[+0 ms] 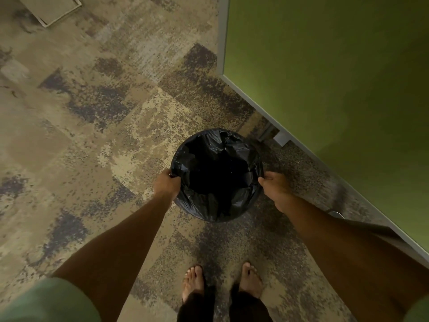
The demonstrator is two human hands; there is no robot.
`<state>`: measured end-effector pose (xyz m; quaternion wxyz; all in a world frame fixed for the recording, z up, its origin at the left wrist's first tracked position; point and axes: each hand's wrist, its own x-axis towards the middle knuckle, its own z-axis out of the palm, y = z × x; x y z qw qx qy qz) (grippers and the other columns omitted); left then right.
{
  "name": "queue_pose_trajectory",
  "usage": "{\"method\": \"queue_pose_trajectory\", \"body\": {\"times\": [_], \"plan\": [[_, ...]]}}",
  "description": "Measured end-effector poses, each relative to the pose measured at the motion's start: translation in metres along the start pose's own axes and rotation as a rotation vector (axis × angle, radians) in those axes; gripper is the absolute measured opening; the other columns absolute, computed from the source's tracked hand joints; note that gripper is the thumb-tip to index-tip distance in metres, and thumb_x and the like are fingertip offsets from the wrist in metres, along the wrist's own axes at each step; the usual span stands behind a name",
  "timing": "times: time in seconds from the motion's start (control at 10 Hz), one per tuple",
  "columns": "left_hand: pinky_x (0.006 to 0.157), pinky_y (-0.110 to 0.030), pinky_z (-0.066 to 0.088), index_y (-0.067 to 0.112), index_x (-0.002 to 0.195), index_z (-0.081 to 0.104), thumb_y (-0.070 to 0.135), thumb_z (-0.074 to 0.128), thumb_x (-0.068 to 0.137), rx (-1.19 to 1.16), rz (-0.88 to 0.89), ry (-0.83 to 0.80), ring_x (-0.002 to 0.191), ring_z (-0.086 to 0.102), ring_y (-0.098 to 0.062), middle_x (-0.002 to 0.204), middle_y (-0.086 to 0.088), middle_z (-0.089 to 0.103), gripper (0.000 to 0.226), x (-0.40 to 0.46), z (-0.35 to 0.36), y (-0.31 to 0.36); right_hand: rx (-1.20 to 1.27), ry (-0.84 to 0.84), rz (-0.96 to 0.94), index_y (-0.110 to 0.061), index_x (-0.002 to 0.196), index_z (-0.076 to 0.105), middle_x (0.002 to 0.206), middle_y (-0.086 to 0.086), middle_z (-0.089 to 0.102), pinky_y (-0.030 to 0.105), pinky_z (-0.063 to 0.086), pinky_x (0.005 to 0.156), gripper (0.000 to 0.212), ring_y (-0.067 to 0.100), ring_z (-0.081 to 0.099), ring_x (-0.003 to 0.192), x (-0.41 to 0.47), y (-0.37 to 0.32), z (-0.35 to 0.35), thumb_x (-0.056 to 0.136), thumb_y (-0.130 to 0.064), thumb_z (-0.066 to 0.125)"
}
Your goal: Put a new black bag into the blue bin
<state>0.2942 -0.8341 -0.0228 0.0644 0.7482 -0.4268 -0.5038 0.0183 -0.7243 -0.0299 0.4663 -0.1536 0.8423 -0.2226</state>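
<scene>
On the patterned carpet floor (97, 126), just beside the lower frame of a green partition panel (336, 89), stands a round bin whose blue body cannot be seen from this overhead view; it is wholly covered by the black bag (216, 203). Bag observed lining the bin, its mouth open and folded outward over the rim all the way round, with creased plastic hanging down the near outer side. Interior of the bag reads dark; no contents can be made out.

Left hand (166, 183) is at the left edge of the rim, its fingers (170, 174) closed on the bag's folded edge. Right hand (277, 189) is at the right edge of the rim, its fingers (263, 181) pinched together on the plastic there. Both arms extend down from short green sleeves (46, 300).

Two bare feet (193, 283) stand on the carpet near the bin, on the person's side, apart from it. A flat beige mat (50, 9) lies well apart at the far left corner.
</scene>
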Motion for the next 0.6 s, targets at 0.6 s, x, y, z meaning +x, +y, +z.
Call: {"method": "queue_pose_trajectory", "body": {"times": [0.6], "plan": [[0.091,-0.044,0.055,0.006,0.131,0.058,0.013,0.056,0.095,0.037,0.024,-0.120,0.108,0.064,-0.035,0.126,-0.019,0.065,0.037,-0.157,-0.024,0.032,0.201,-0.070,0.149,-0.010,0.135,0.055,0.096,0.006,0.062,0.049,0.052,0.097,0.039,0.026,0.060,0.091,-0.160,0.000,-0.057,0.098,-0.020,0.060]]}}
